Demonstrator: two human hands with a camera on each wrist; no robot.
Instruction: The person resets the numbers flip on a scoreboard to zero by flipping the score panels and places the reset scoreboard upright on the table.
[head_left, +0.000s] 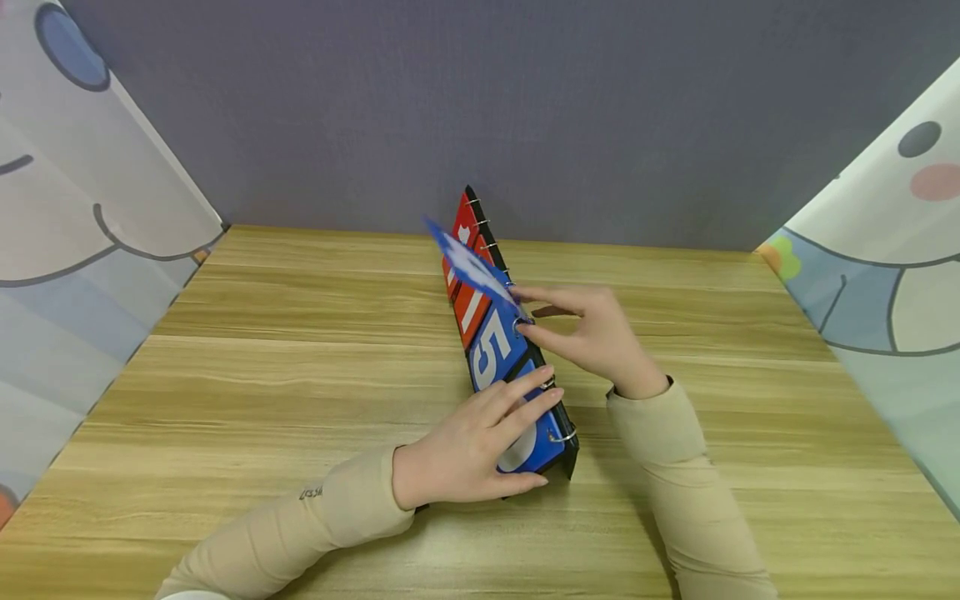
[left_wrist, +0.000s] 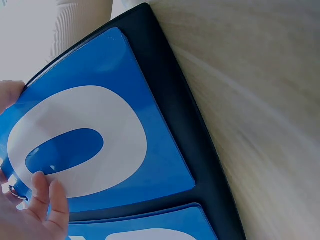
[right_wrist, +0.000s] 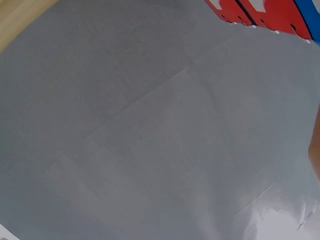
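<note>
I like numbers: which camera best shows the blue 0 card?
The left wrist view: the blue 0 card looms large, numeral nearly uncovered. The head view shows it partly under the left hand; the right wrist, no 0.

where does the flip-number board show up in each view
Head: the board slants through the centre, partly under the left hand.
Left wrist: large at left and centre, showing the blue 0 card.
Right wrist: only part, red cards, at the top right.
Shared landmark: the wooden table, in all three.

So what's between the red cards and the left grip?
The blue 5 card sits between the red cards and the left grip; the head view shows it.
</note>
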